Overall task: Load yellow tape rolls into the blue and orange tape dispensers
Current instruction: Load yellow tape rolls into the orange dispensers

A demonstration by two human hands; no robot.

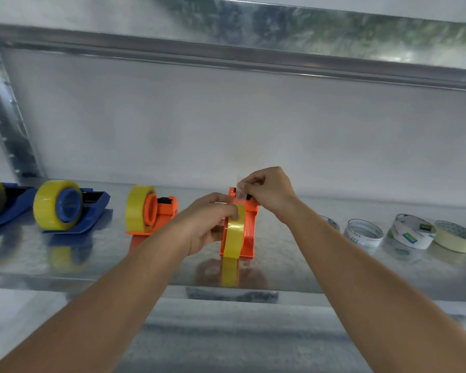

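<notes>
Yellow roll (233, 232) sits seated in the nearest orange dispenser (249, 230), which stands end-on at the front of a metal shelf (307, 275), its loose end drawn up toward the cutter. A person's right hand (267, 189) pinches that clear strip of tape (238, 188) between thumb and fingertips just above the dispenser's far end, fingers curled tight on it. The left hand (210, 222) grips the roll and the dispenser's side, fingers wrapped over the top of the yellow band, steadying it.

Three more dispensers to the left already carry yellow rolls: a second orange one (162, 214), a blue one (89, 208) beside it, and another blue one (0, 205) half cut off at the frame's edge. By the look of it the loading is nearly done; what seems left is laying this last strip over the blade. Whether more dispensers wait out of view cannot be told.

To the right, well apart from the dispensers, four other rolls lie flat on the shelf: a partly hidden one (332, 224) behind the right forearm, a clear one (363, 232), a white printed one (412, 231) and a cream masking roll (453, 235). None is yellow, and none sits in a dispenser.
</notes>
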